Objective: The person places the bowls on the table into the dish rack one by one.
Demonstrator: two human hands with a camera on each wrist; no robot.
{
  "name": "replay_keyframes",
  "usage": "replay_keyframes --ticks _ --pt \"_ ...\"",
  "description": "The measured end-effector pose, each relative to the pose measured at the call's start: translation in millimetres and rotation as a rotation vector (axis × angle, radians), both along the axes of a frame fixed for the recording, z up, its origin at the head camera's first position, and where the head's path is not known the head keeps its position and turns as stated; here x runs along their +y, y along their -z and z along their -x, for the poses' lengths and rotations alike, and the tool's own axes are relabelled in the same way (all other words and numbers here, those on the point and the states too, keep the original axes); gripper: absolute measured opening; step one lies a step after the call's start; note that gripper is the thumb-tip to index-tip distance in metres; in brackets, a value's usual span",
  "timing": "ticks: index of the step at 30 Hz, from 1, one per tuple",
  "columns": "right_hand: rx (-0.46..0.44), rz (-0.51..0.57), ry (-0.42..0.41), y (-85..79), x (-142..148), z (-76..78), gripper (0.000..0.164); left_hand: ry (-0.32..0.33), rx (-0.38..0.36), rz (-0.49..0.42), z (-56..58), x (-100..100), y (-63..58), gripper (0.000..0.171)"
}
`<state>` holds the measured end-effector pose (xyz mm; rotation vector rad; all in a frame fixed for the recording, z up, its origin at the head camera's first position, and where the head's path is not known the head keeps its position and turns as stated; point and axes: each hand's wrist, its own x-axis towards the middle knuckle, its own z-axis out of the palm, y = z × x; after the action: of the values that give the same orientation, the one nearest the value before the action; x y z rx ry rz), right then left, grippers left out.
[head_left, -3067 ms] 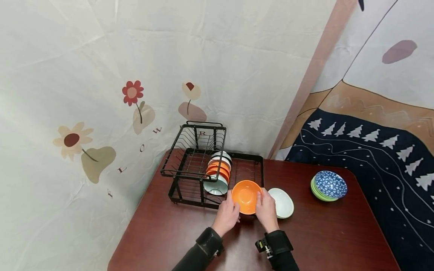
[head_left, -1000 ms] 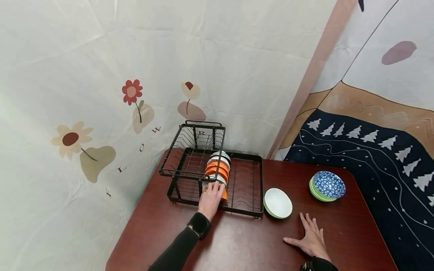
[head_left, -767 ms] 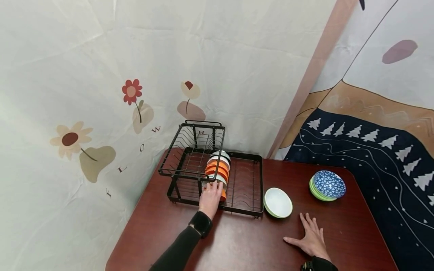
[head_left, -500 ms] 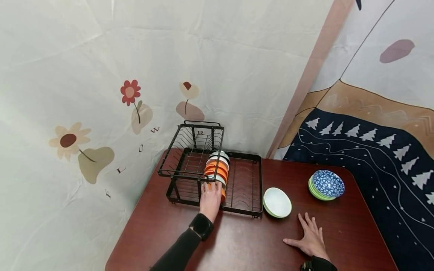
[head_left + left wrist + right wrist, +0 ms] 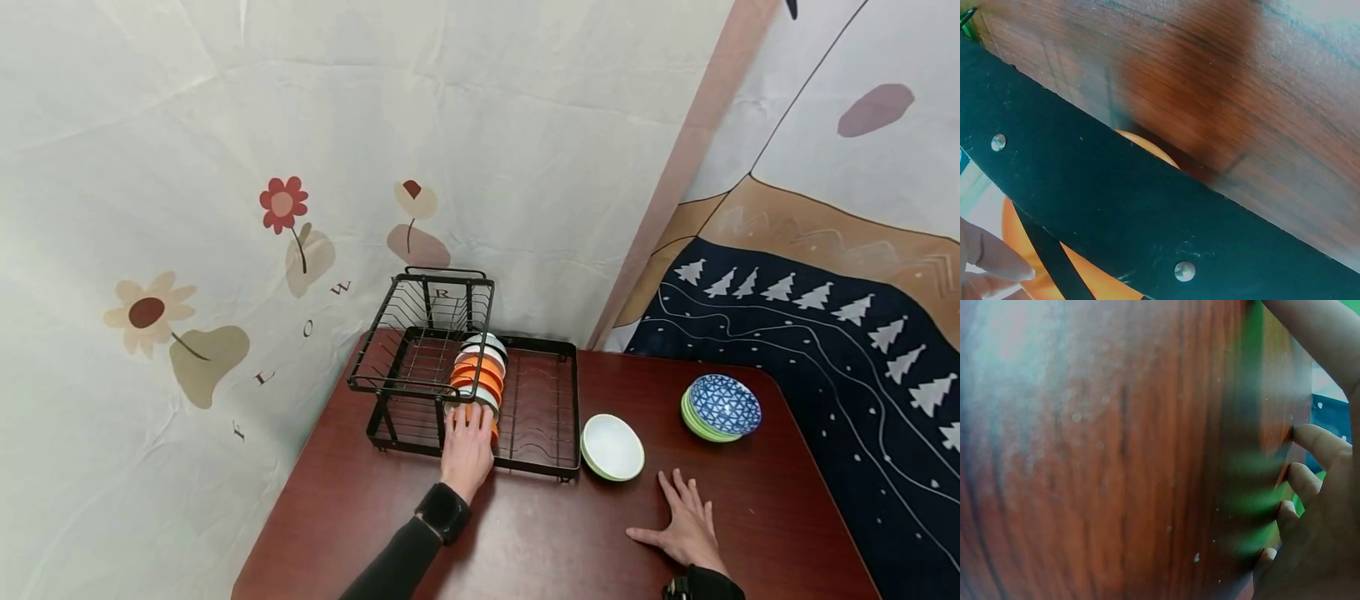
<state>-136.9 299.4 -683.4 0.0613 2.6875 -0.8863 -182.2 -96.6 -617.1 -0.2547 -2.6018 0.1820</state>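
Note:
My left hand [image 5: 467, 450] reaches over the front of the black dish rack [image 5: 577, 408] and grips an orange bowl [image 5: 1107, 281] that stands on its edge there. Seen from the left wrist, a fingertip [image 5: 1013, 265] lies over the orange inside, while the wrist strap covers much of the bowl. Behind it in the same row stand a pale bowl, other orange bowls [image 5: 478, 379] and white bowls at the back. My right hand [image 5: 684, 521] rests on the table with fingers spread, holding nothing. Its fingertips touch the wood in the right wrist view.
A white bowl with a green outside [image 5: 613, 447] sits just right of the rack. Farther right is a stack with a blue patterned bowl [image 5: 726, 406] over green ones. The rack's upper basket [image 5: 420, 386] overhangs its left half. A fabric backdrop [image 5: 570, 167] hangs behind the table.
Both hands held the orange bowl before the rack; it now stands in the row under my left hand. My right hand let go and moved right onto the table. Lately little has moved.

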Motion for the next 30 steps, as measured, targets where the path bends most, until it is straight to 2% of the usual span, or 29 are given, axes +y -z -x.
replay_keyframes --ticks 7,11,15,18,23,27,30 --pt "0.003 0.004 -0.003 1.6 -1 0.8 0.144 0.043 -0.014 -0.024 -2.2 -4 -0.6 0.048" --pt "-0.008 0.003 -0.004 1.0 -2 1.7 0.145 0.102 0.003 -0.024 -4.6 -7 -5.1 0.050" --pt "-0.008 0.007 0.000 -0.4 -1 2.2 0.145 0.211 0.060 -0.038 -10.6 -13 -10.5 0.052" --pt "-0.021 0.003 -0.001 -0.8 0 2.7 0.146 0.316 0.098 -0.074 -17.9 -22 -9.3 0.054" --pt "-0.031 0.002 -0.002 -1.4 0 2.9 0.146 0.450 0.124 -0.134 -35.0 -42 3.0 0.054" --pt "-0.030 -0.001 -0.005 -2.3 0 2.3 0.145 0.466 0.069 -0.184 -53.5 -57 15.6 0.052" --pt "-0.034 -0.003 -0.004 -3.3 -1 1.8 0.145 0.421 -0.038 -0.211 -66.2 -65 24.4 0.047"
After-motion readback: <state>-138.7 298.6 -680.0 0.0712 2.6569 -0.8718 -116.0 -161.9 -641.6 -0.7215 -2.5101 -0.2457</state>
